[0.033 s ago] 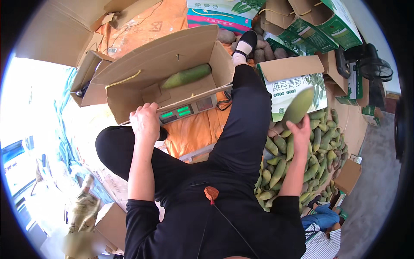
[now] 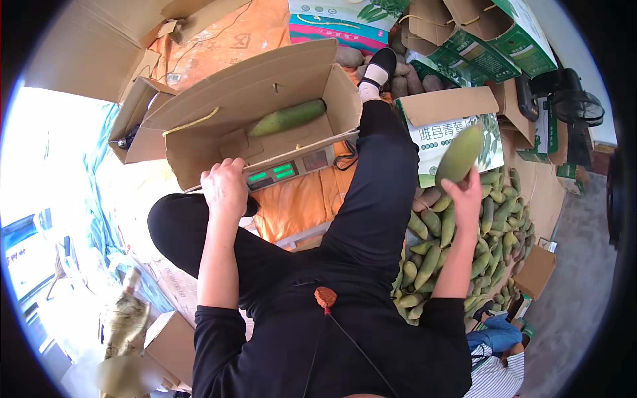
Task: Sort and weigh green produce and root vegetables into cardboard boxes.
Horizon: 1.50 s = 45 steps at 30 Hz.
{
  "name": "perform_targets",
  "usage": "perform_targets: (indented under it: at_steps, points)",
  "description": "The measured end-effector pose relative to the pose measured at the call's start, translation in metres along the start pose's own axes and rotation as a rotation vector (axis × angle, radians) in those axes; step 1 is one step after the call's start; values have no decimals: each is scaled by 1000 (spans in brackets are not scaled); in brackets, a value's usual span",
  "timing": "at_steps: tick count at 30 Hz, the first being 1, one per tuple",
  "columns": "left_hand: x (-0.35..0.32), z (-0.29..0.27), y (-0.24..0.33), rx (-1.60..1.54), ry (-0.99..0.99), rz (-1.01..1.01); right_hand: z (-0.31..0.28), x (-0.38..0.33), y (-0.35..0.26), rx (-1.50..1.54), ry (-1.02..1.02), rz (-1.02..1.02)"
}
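A long open cardboard box (image 2: 239,99) stands on a digital scale (image 2: 271,176) with a lit green display. One green radish (image 2: 288,118) lies on the box's floor, toward its right end. My left hand (image 2: 225,186) is closed over the box's near rim, fingers curled over the edge. To the right, my right hand (image 2: 467,194) grips another green radish (image 2: 460,154) near its lower end and holds it up, tilted, in front of a white and green carton (image 2: 424,136). Beneath that hand spreads a big heap of green radishes (image 2: 428,265).
Several green cartons (image 2: 488,56) stand at the far right, near a black fan (image 2: 577,106). Brownish, reddish roots (image 2: 413,81) lie beside my outstretched foot. An orange sheet (image 2: 292,209) covers the floor under the scale. Another person in a striped top (image 2: 497,375) is at the lower right.
My right hand has risen slightly with its radish, which now stands a little more upright. My left hand stays on the box rim.
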<state>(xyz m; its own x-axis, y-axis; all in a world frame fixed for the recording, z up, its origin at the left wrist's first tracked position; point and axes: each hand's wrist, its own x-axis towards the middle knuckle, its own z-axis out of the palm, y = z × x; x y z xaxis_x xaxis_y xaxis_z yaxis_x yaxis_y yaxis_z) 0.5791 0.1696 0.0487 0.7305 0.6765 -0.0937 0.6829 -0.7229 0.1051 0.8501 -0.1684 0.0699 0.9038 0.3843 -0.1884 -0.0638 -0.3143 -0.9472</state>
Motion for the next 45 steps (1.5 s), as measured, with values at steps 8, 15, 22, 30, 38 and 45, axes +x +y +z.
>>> perform_targets:
  at_steps: [8, 15, 22, 30, 38, 45]
  points:
    - [-3, -5, -1, 7, -3, 0, 134, 47, -128, -479, -453, -768]
    - [1, 2, 2, 61, 5, 11, 283, 53, -93, -1061, -725, -680]
    - [1, 0, 5, 54, 5, 41, 347, 37, -46, -912, -882, -402]
    - [-2, -1, 1, 34, -13, 42, 189, 24, -106, -127, -885, -409]
    - [4, 2, 6, 29, 0, 57, -23, 27, 43, -274, -11, -4]
    - [1, 4, 3, 10, 1, 32, -87, -69, 299, -816, -122, 546]
